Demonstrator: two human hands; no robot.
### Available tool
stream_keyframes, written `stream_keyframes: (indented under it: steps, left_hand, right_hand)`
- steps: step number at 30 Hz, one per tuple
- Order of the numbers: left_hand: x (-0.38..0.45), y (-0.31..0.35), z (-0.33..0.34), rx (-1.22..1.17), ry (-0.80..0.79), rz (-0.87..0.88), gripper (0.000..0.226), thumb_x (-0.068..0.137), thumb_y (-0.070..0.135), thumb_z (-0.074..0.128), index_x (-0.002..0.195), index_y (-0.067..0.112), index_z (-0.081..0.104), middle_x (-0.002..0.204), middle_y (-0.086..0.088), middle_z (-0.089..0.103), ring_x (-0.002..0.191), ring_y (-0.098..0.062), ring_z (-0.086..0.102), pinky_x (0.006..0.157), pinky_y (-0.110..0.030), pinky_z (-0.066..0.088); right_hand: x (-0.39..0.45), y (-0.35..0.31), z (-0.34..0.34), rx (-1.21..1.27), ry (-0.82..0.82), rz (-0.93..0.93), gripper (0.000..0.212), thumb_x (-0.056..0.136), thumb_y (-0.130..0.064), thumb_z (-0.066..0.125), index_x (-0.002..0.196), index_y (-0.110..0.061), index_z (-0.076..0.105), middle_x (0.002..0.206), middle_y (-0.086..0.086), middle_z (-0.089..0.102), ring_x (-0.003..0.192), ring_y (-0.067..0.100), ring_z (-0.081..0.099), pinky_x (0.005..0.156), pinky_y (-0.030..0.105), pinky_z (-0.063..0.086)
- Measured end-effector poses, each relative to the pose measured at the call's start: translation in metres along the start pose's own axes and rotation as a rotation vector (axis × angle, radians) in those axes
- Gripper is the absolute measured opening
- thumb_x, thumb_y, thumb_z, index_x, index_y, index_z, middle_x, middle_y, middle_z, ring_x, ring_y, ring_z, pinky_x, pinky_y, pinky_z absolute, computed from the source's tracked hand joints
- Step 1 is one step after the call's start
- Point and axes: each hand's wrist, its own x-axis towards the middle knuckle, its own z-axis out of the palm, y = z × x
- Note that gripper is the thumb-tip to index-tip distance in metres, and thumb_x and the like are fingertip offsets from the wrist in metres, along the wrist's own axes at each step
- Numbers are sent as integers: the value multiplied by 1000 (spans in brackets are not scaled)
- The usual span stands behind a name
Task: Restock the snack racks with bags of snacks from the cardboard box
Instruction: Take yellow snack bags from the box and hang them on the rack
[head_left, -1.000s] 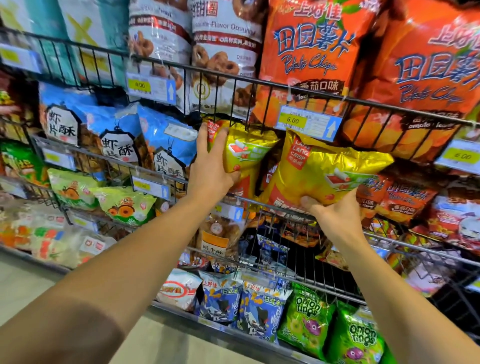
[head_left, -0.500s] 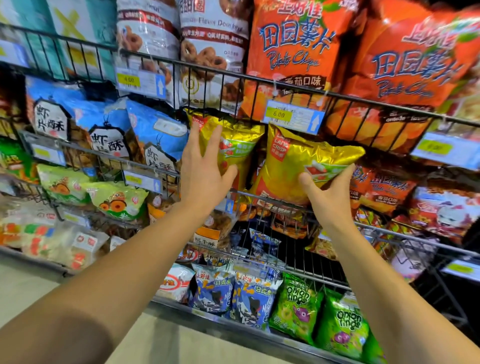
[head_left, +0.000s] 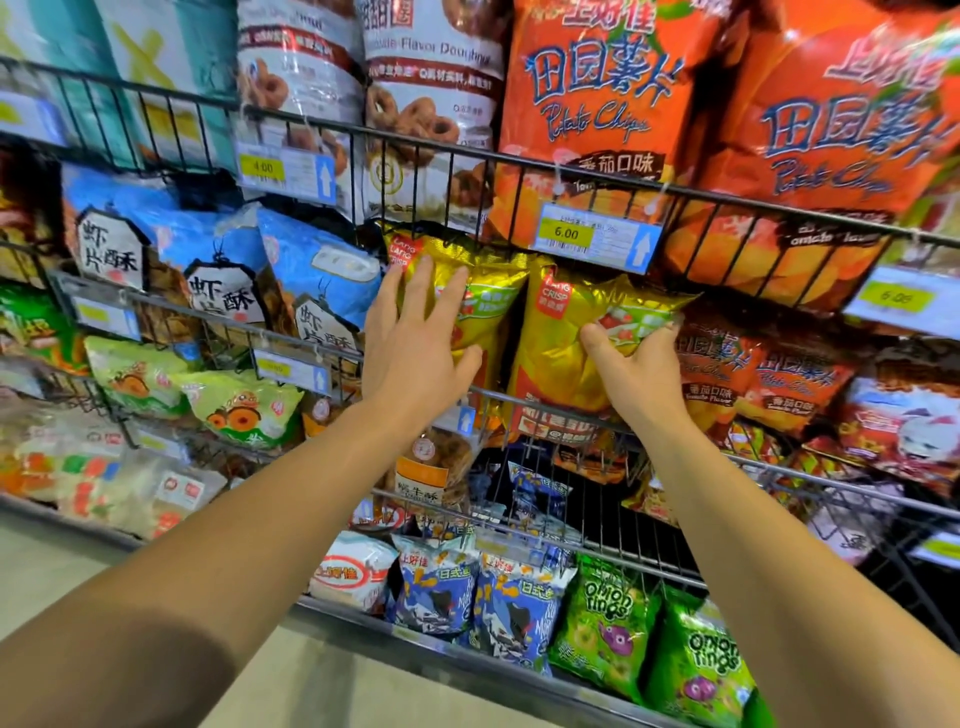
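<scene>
Two hands — left hand flat on one gold bag, right hand gripping another gold bag.

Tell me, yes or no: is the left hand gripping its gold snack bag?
No: the left hand lies flat with straight fingers pressed against the left gold bag, not curled round it.

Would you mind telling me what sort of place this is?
Most likely a shop's snack aisle: tiered wire racks packed with snack bags, and price tags clipped to the rails. The left hand presses one gold bag; the right hand grips another.
</scene>
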Motion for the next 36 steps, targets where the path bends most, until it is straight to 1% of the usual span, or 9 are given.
stream_keyframes:
  steps: [4,8,11,13,18,22,26,29,36]
  left_hand:
    - [-5,14,-9,-1,70,48,73,91,40,60,155,28,27,164,-10,17,150,-35,8,120,-54,15]
    - [-13,49,-5,3,170,381,64,88,21,64,149,21,43,157,-9,37,143,-36,27,116,-57,27]
    - [-15,63,-3,88,44,369,69,96,23,53,157,27,22,167,-2,11,151,-32,8,121,-53,7]
    - [-16,63,1,115,-3,322,71,99,25,47,159,30,9,168,3,0,152,-30,-2,122,-52,-1]
    - [-3,69,0,124,-27,274,68,97,25,45,157,34,15,166,8,14,151,-30,4,122,-55,-2]
    - [15,77,-8,122,-80,221,63,95,20,43,154,33,26,163,10,24,147,-32,8,120,-59,-7]
    - [12,72,-9,25,-49,247,64,90,22,52,151,27,34,158,4,33,143,-29,19,121,-55,5]
    - [8,50,-11,-110,113,227,53,88,25,59,140,16,52,143,-5,50,136,-28,36,116,-48,27]
    - [18,-2,-4,95,-15,102,77,93,38,64,156,25,23,161,-6,25,151,-32,10,121,-55,15]
  right_hand:
    - [-9,-7,-3,48,0,48,59,89,-44,72,126,-22,32,111,-8,56,101,14,60,77,25,48]
    - [-23,-9,-21,79,-84,21,70,92,-42,70,142,-27,23,108,-28,42,117,10,49,89,21,40]
    - [-26,-7,-30,115,-160,3,84,94,-29,69,155,-17,13,103,-33,33,116,2,37,71,-1,36]
    - [-23,0,-29,76,-173,-9,79,93,-28,71,152,-20,19,112,-27,42,115,4,42,76,6,38]
    - [-17,9,-17,49,-102,32,45,96,-35,66,129,-27,36,110,-19,52,108,11,52,76,17,40]
    - [-10,2,-6,-36,-59,52,55,96,-42,63,137,-14,39,116,-2,53,106,20,52,86,30,39]
    - [-1,-6,-6,-156,-94,92,44,99,-45,57,116,-6,50,103,6,57,96,26,56,88,39,47]
    - [7,-10,-9,-134,-137,142,54,99,-49,55,119,1,62,114,16,65,96,30,59,92,42,48]
    - [-3,0,0,-56,-39,158,77,97,-55,54,153,-11,26,126,3,50,114,23,49,89,32,35]
